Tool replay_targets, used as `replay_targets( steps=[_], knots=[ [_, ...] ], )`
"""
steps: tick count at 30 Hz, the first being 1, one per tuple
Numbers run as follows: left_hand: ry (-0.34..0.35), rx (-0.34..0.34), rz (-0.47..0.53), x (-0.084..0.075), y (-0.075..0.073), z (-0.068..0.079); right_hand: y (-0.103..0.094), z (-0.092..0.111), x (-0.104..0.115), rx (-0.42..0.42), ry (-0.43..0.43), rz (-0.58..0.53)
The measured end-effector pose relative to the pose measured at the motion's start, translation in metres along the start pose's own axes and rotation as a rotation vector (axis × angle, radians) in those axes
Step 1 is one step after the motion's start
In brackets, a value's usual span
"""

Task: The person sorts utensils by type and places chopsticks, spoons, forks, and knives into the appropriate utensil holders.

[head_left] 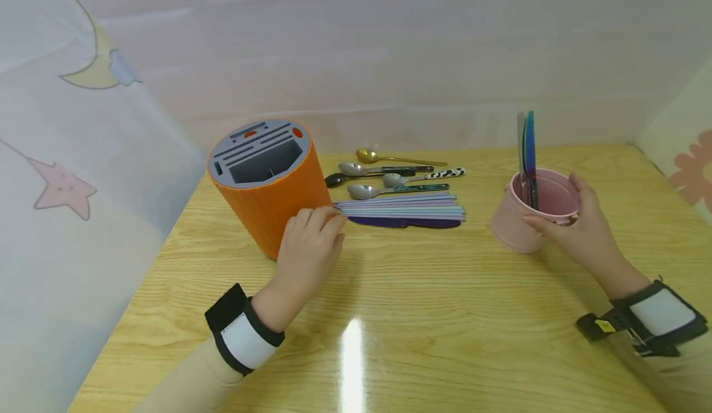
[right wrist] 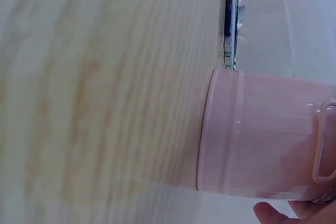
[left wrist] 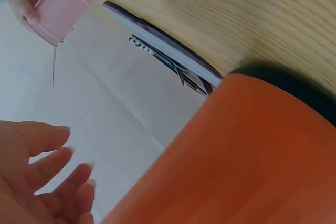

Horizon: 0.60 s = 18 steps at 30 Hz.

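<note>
In the head view my right hand grips a pink bucket at its rim, thumb on the near side and fingers at the far side. Two knives, one with a blue blade, stand up out of the bucket. The right wrist view shows the bucket from the side, its base at the tabletop and some fingertips at the lower corner. My left hand, fingers loosely bent and holding nothing, is beside an orange oval utensil holder with a slotted grey top.
Between holder and bucket lie a row of pale chopsticks, a dark purple knife and several spoons, among them a gold spoon and one with a black-and-white handle. A pale cloth wall rises behind the wooden table.
</note>
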State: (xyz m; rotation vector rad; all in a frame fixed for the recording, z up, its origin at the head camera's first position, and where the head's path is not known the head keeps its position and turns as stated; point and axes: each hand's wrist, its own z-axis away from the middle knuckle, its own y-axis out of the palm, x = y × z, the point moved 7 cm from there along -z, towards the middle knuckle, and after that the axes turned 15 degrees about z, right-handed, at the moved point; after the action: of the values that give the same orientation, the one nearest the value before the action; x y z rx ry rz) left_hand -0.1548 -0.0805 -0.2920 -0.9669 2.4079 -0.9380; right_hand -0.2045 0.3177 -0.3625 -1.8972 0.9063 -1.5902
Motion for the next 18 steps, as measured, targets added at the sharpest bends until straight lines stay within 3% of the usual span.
replay_targets(
  steps=[5,8,11,14,18],
  knots=[
    [0.01,-0.167,0.049,0.01,-0.019,0.002,0.002,-0.001,-0.001,0.022,0.029,-0.012],
    [-0.013,-0.33,0.091,0.02,-0.034,0.007,-0.001,0.001,-0.001,0.017,0.037,-0.041],
    [-0.079,-0.508,0.159,0.034,-0.05,0.013,-0.011,0.005,0.005,-0.052,0.031,-0.047],
    [-0.228,-0.589,0.217,0.055,-0.065,0.016,-0.026,0.012,0.021,-0.22,-0.022,-0.034],
    [-0.533,-0.528,0.41,0.091,-0.07,0.021,-0.037,0.023,0.064,-0.507,-0.282,-0.002]
  ],
)
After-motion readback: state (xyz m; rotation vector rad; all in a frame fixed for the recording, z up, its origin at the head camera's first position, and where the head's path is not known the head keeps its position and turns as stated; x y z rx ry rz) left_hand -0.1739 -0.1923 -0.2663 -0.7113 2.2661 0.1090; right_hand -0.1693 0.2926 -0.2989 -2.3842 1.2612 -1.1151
